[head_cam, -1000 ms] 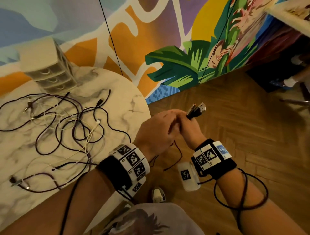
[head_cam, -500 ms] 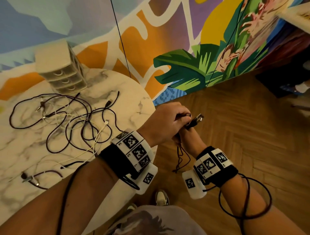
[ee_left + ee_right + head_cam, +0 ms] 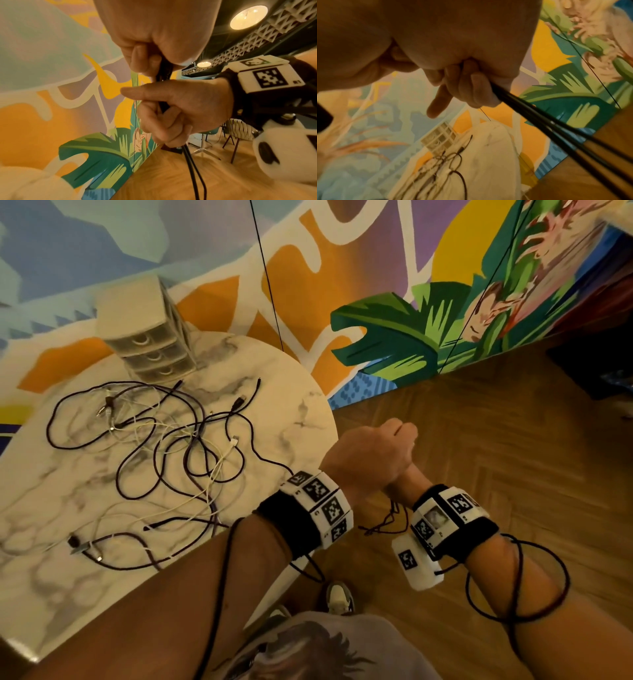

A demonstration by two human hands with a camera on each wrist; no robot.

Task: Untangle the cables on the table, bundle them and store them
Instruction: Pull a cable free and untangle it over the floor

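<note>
Off the table's right edge, both hands hold one folded dark cable [image 3: 164, 70]. My left hand [image 3: 370, 457] is a fist stacked on top of the right hand, hiding most of it in the head view. The left wrist view shows the left hand [image 3: 154, 44] gripping the cable's upper part and the right hand [image 3: 180, 111] gripping it just below. Two strands [image 3: 193, 169] hang from the right fist. In the right wrist view, the right fingers [image 3: 471, 88] curl round the black strands [image 3: 556, 128]. A tangle of dark and white cables [image 3: 191, 453] lies on the round marble table [image 3: 301, 405].
A small beige drawer unit [image 3: 144, 337] stands at the table's far edge against the painted wall. Short loops of the held cable [image 3: 383, 522] dangle between my wrists. Wooden floor [image 3: 513, 440] lies to the right, and my shoe [image 3: 339, 597] shows below.
The left hand has slid up over the right hand and closed over the cable's plug ends, which no longer stick out. The hanging loop has grown shorter.
</note>
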